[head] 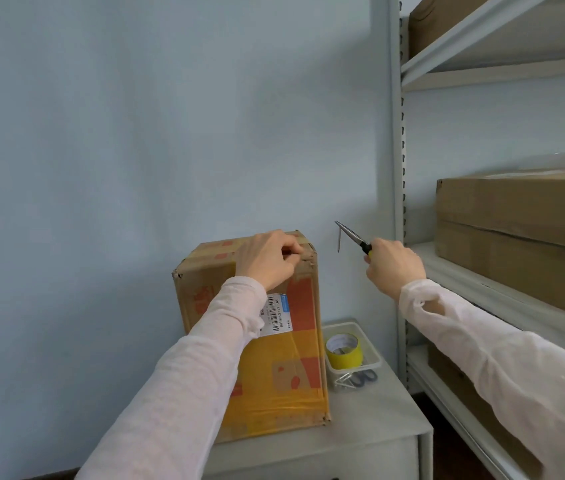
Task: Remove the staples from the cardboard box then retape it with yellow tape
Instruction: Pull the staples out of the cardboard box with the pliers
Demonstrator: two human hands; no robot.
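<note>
One staple (338, 242) hangs from the tip of the pliers (352, 234), which the right hand (393, 266) holds with its grip wrapped round the handles, off to the right of the box (295, 358) and clear of it. If that grip slackens, the staple could, I judge, drop to the desk (378, 420) or floor instead of the tray (371, 344) (tape (344, 351) sits there). The left hand (267, 259), grip curled over the box's top corner, steadies it on the desk; a hard tug might tip it.
</note>
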